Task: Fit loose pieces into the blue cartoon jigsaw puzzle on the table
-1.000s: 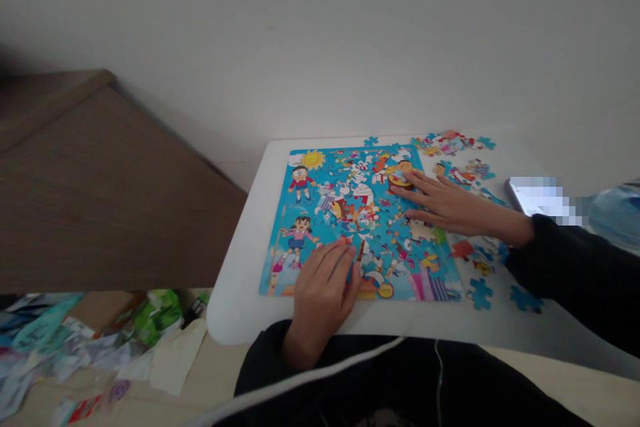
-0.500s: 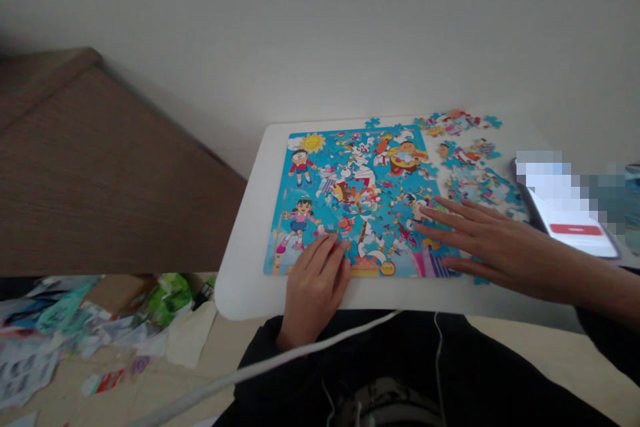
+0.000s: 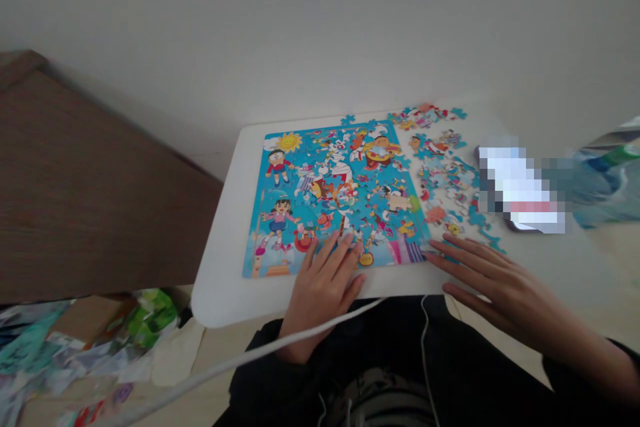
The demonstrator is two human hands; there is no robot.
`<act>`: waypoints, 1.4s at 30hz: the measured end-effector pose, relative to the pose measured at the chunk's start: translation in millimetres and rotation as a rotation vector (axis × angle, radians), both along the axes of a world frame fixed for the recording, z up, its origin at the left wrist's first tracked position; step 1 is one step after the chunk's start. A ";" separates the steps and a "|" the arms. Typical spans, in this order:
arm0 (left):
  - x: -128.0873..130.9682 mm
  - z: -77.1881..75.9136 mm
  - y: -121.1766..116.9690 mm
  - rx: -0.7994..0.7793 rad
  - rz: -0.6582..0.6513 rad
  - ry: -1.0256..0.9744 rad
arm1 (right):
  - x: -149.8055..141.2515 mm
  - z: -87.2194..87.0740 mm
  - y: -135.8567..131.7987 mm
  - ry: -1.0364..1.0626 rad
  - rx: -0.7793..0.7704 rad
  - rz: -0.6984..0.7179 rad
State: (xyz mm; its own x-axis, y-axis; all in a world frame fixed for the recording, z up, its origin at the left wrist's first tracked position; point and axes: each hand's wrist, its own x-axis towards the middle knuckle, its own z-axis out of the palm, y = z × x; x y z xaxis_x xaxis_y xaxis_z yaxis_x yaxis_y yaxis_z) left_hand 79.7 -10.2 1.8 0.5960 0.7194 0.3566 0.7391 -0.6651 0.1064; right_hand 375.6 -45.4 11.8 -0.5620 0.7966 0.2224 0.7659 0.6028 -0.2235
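A blue cartoon jigsaw puzzle [image 3: 295, 207] lies flat on a small white table [image 3: 220, 240], with loose pieces scattered over its middle. My left hand [image 3: 325, 280] rests at the puzzle's lower edge, fingers stretched over the pieces and gripping nothing. At the lower right corner, my right hand [image 3: 490, 277] is spread, its fingertips by the puzzle's edge and the nearby loose pieces. More loose puzzle pieces [image 3: 440, 173] form a heap along the right side of the board. What lies under the left fingers is hidden.
A phone [image 3: 520, 187] with a lit, blurred screen lies right of the pieces. A white cable [image 3: 240, 360] crosses in front of my body. A brown wooden cabinet [image 3: 100, 193] stands left, with bags and papers [image 3: 115, 340] on the floor below it.
My right hand has drawn back from over the puzzle's right part to its lower right corner. The left hand has shifted right along the lower edge. The view has turned slightly right.
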 end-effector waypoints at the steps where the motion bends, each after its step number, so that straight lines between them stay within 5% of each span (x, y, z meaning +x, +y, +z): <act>1: 3.9 0.5 -0.1 -0.021 -0.010 0.021 | 0.1 -2.5 -2.3 0.000 0.000 -0.018; 11: 23.6 0.3 6.8 -0.037 0.020 0.057 | 5.7 -17.9 -14.7 0.098 -0.028 -0.124; 19: 61.7 4.6 20.8 -0.081 -0.108 0.136 | 9.3 -22.3 -13.8 0.169 0.032 -0.143; 27: 58.1 4.1 22.7 -0.124 -0.096 0.144 | 30.7 -22.2 -27.3 0.191 0.097 -0.304; 42: 57.6 1.1 22.0 -0.084 -0.076 0.145 | 22.1 -28.1 -20.8 0.233 0.115 -0.226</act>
